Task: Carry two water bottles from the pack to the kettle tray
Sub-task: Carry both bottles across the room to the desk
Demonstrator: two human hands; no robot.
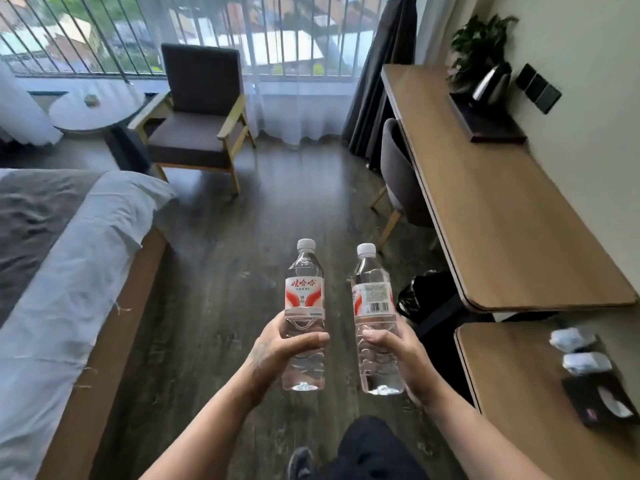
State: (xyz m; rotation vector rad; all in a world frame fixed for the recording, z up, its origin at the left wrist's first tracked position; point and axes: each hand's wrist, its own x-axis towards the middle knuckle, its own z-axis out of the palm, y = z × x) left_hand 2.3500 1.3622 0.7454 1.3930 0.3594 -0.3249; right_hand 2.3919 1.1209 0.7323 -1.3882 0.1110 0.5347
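Left hand [277, 344] and right hand [401, 351] each grip one upright water bottle, left bottle [304, 317] and right bottle [375, 320], above the floor, well short of the kettle [490, 84] on its tray [485, 121] at the bench's [502, 220] far end.

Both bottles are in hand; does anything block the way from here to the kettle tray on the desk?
Nothing visible does. The floor ahead is bare, and the chair sits tucked under the desk. The tray lies at the desk's far end, its near part free in front of the kettle.

A hotel-style bedroom: a made bed [69, 258], an armchair [197, 116], a wall desk [502, 216] bearing a kettle [490, 84] on a tray [485, 124].
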